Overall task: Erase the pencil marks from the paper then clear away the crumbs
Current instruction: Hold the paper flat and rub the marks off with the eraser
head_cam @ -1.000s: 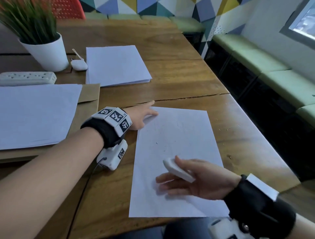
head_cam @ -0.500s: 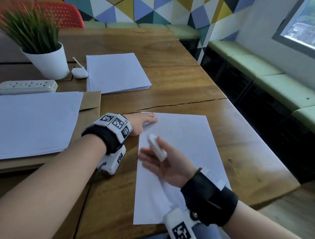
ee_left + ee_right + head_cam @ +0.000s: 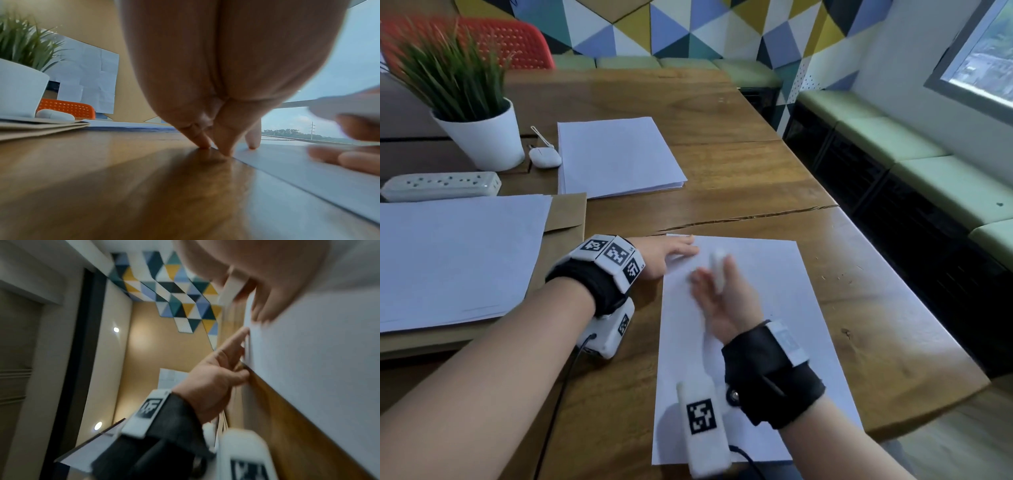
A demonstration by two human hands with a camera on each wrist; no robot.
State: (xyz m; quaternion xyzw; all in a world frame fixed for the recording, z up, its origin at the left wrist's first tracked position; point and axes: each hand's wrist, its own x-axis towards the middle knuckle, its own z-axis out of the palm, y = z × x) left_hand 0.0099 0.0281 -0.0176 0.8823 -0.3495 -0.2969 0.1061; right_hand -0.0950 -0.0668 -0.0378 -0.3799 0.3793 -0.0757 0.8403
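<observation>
A white sheet of paper (image 3: 774, 325) lies on the wooden table (image 3: 739, 178) in front of me. My left hand (image 3: 671, 253) rests flat at its top left corner, straight fingertips (image 3: 205, 143) pressing where the paper's edge (image 3: 308, 178) meets the wood. My right hand (image 3: 717, 298) is over the upper left part of the sheet, blurred by motion. It pinches a white eraser (image 3: 717, 270) against the thumb side while its other fingers stretch out low over the paper. The eraser (image 3: 230, 288) also shows in the right wrist view. I can make out no pencil marks or crumbs.
At the left, loose sheets (image 3: 448, 260) lie on a brown envelope (image 3: 566, 219). Behind them are a power strip (image 3: 441, 185), a potted plant (image 3: 479, 137), a white earbud case (image 3: 544, 158) and a paper stack (image 3: 616, 157). The table's right edge drops toward green benches (image 3: 893, 144).
My right hand has swept with the eraser from the sheet's lower middle up and left toward the left hand. The left hand has stayed on the corner.
</observation>
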